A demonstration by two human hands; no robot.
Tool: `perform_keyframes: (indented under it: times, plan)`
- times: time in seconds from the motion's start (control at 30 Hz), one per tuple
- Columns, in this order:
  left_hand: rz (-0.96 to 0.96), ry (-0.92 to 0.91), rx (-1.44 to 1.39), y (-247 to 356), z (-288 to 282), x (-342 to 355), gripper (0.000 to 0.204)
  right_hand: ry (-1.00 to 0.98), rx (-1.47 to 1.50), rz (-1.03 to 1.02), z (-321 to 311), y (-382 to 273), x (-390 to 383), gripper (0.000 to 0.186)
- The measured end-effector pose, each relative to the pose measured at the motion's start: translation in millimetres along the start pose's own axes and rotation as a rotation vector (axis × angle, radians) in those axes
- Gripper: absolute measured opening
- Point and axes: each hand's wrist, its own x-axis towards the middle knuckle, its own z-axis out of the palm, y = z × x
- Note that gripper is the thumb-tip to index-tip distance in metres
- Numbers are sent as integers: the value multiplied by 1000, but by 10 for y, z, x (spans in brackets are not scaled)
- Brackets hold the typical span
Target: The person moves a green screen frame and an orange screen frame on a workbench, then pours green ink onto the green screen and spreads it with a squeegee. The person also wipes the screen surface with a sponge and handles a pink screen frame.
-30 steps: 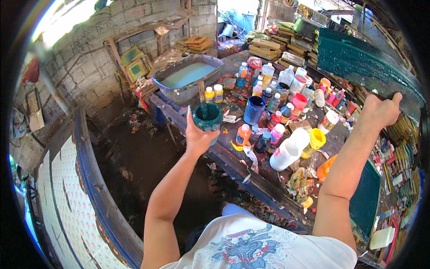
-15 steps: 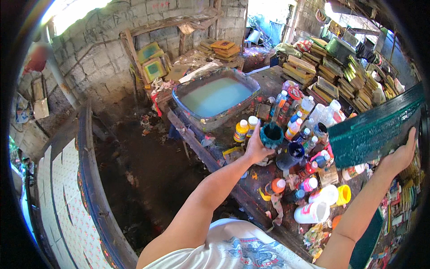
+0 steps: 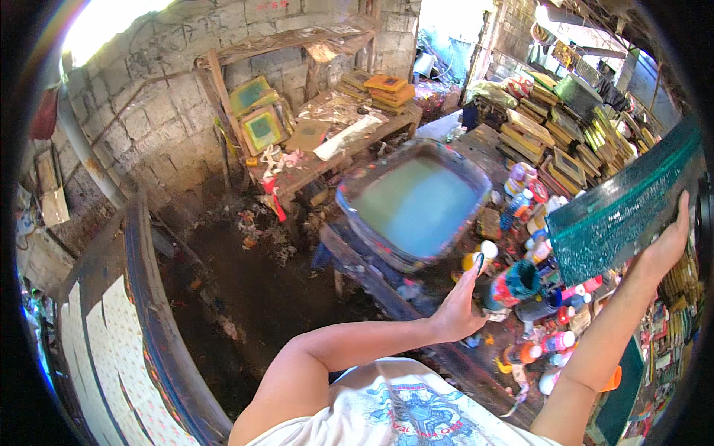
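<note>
- The left hand (image 3: pixel 460 308) is raised over the near edge of the paint-stained workbench (image 3: pixel 387 286), fingers held straight and close together, thumb spread apart, palm facing right.
- A paint-smeared cup (image 3: pixel 513 284) with a teal inside stands tipped just right of that palm; whether the hand touches it or only sits beside it cannot be told, and the fingers do not curl around it.
- The right hand (image 3: pixel 669 241) reaches up at the right, fingers laid flat and fairly straight against the lower right end of a teal-stained screen frame (image 3: pixel 625 208), bearing it from beneath; the thumb is hidden.
- The frame slants from low near the cup up to the far right, over the clutter on the bench.
- Paint bottles (image 3: pixel 524 197) with coloured caps crowd the bench right of and beyond the cup, more of them lying near the right forearm.
- A shallow tub (image 3: pixel 416 204) of pale blue-green liquid sits on the bench, far and left of the left hand.
- Stacked wooden frames (image 3: pixel 543 141) lie beyond the bottles.
</note>
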Motion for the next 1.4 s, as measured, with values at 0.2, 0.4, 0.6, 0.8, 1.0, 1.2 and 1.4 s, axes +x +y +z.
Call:
perform_keyframes:
  times: [0.2, 0.4, 0.6, 0.8, 1.0, 1.2, 1.4]
  plan:
    - [-118, 204, -134, 77, -2130, -181, 110, 44, 73, 61, 2023, 894, -730, 34]
    - [-377, 328, -435, -11, -3578, -301, 90, -24, 288, 373, 3763, 1837, -1721, 23]
    - [-297, 540, -934, -159, -4577, -169, 89, 29, 370, 590, 4995, 3350, -2456, 21]
    - [-183, 633, -998, -676, -5538, 432, 71, 117, 368, 715, 5601, 4910, -3147, 36]
    - [-178, 652, -1056, -1321, -6444, 744, 73, 260, 259, 975, 6077, 6088, -3894, 36]
    - [-146, 498, -1171, -1913, -7107, 838, 74, 280, 116, 1130, 5982, 7286, -4427, 36]
    - [-566, 615, -873, -2244, -7568, 901, 46, 156, -121, 1126, 6210, 7360, -4977, 35]
